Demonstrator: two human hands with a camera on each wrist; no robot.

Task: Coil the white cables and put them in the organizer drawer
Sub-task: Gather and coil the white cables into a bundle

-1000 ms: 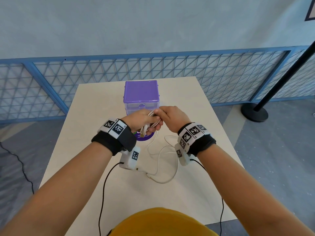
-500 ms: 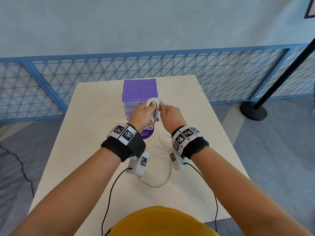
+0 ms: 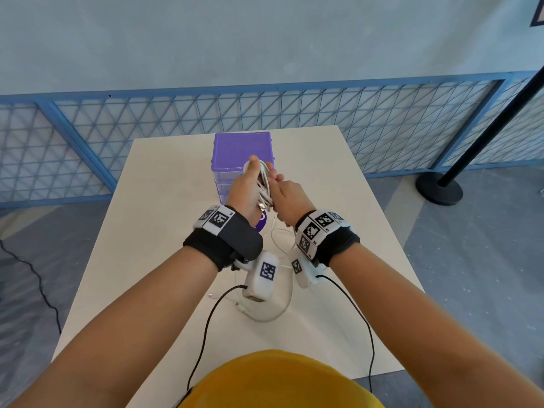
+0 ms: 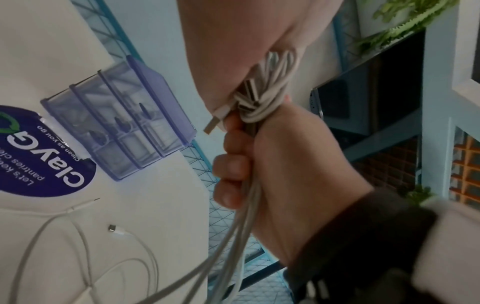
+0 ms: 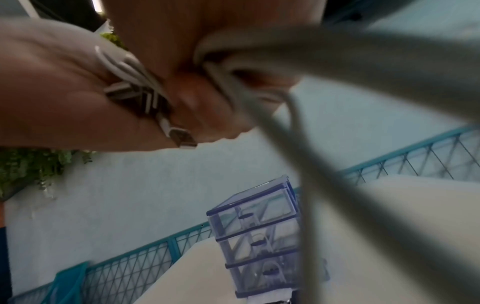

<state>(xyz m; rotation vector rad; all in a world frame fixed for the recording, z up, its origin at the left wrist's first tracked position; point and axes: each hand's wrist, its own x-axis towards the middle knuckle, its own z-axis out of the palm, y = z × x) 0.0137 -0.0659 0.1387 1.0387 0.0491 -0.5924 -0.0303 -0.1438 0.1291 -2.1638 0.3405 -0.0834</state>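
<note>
Left hand: the left hand (image 3: 245,188) is raised in front of the organizer, fingers closed round the coiled bundle of white cable (image 3: 263,184), a USB plug (image 4: 213,123) poking out below the thumb.
Right hand: the right hand (image 3: 287,198) is curled round the same cable's trailing strands (image 4: 233,236) and presses against the left.
Change: a second ago both hands worked low over the tabletop; now they are lifted, the coil stands upright between them, and less slack shows below.
Meaning: I judge the coiling of this cable nearly done; it is not yet in a drawer.
Loose cables: more white cable (image 3: 273,312) lies uncoiled on the tabletop under the wrists.
Organizer: the purple-topped drawer organizer (image 3: 243,145) stands just behind the hands, all three clear drawers (image 5: 259,232) closed.
Tabletop: pale, plain tabletop (image 3: 164,207) with a round purple sticker (image 4: 44,152) before the organizer.
Room: blue mesh fence (image 3: 323,113), pale wall, black stanchion (image 3: 441,187) to the right.
</note>
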